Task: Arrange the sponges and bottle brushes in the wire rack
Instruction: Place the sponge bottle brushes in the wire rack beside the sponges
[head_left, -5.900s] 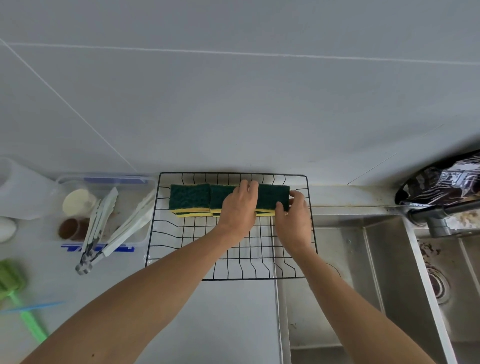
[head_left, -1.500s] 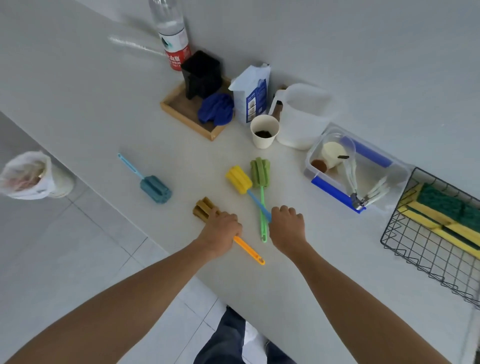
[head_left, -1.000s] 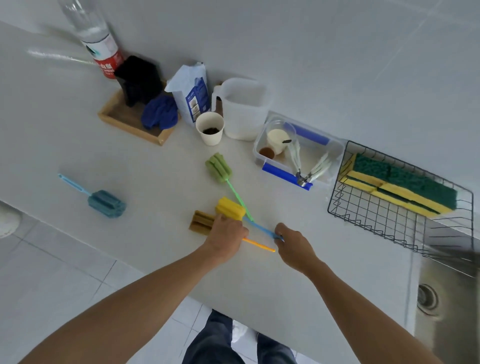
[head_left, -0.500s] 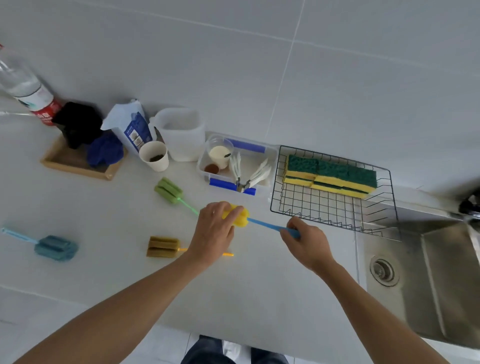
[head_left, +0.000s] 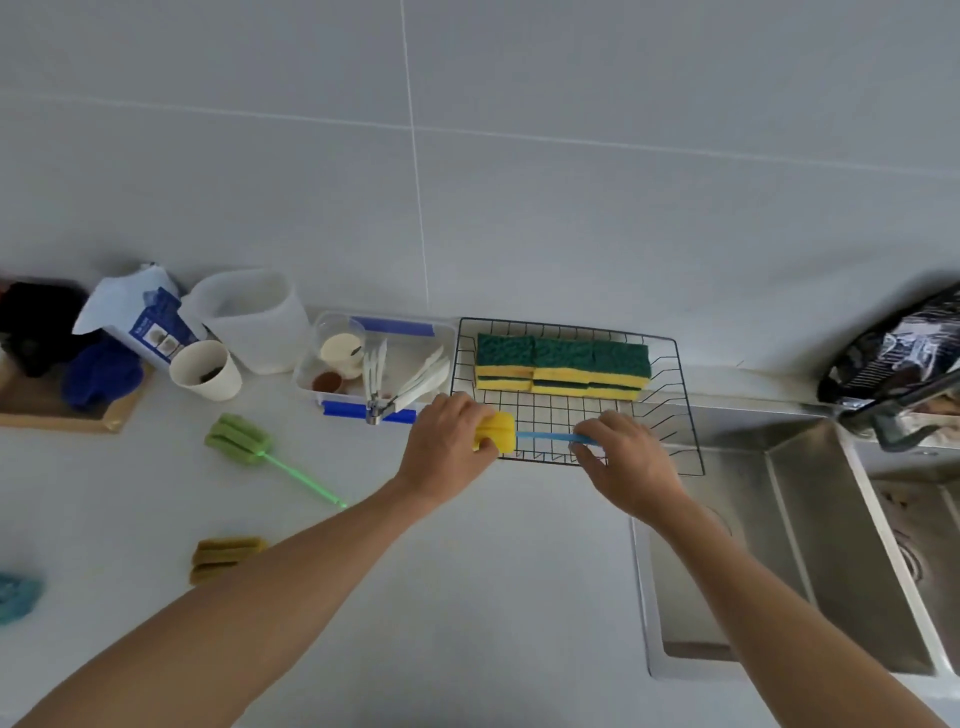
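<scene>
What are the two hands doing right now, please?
Left hand: closed on the yellow head of the bottle brush.
Right hand: closed on the same brush's blue handle.

Wall (head_left: 571, 208): large pale grey tiles, thin white grout lines, one vertical joint left of centre, one long horizontal joint across the upper part. Lighting even, soft, no hard shadows. Counter (head_left: 493, 597): smooth white surface, running along the foot of the wall. Stainless steel sink (head_left: 779, 545) set into the counter at right, two basins split by a divider; drain visible in the far right basin. Dark metal tap (head_left: 904, 410) above the sink's back edge.
</scene>
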